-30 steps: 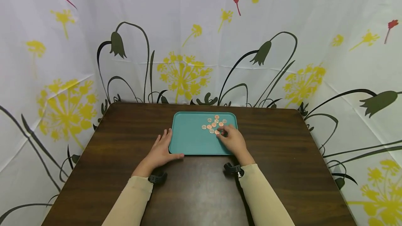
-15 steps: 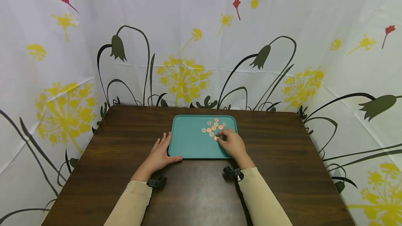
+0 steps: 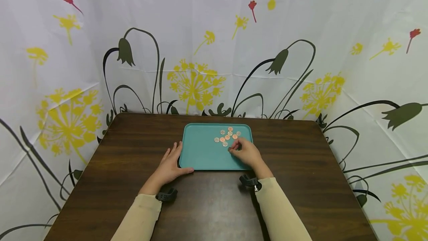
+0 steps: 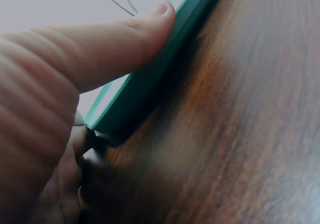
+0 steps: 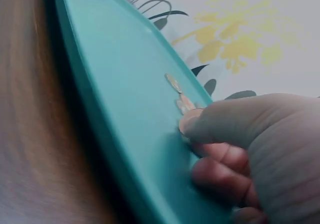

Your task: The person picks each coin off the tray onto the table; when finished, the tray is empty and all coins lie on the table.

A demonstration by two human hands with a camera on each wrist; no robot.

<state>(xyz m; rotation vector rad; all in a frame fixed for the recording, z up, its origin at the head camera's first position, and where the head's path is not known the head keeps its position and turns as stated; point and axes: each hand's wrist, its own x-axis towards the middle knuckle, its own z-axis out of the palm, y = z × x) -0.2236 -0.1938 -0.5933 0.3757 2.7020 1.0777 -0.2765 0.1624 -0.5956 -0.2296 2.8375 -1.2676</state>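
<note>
A teal tray (image 3: 200, 155) lies on the table with several copper and silver coins (image 3: 227, 137) grouped in its right rear part. My right hand (image 3: 248, 153) is over the tray's right side, pinching one coin (image 5: 189, 122) between thumb and fingers. In the head view this pinched coin looks dark and tilted, just nearer than the others. My left hand (image 3: 168, 166) is spread at the tray's near left corner. Its fingers lie along the left edge, and the thumb (image 4: 150, 31) rests on the near rim in the left wrist view.
The dark wooden table (image 3: 287, 166) extends around the tray. Behind it hangs a white cloth (image 3: 207, 18) printed with flowers. Each wrist wears a black band (image 3: 167, 195).
My right hand has drawn a coin slightly toward the near side, away from the group, and the coin now tilts up in the fingers. The left hand holds its place.
</note>
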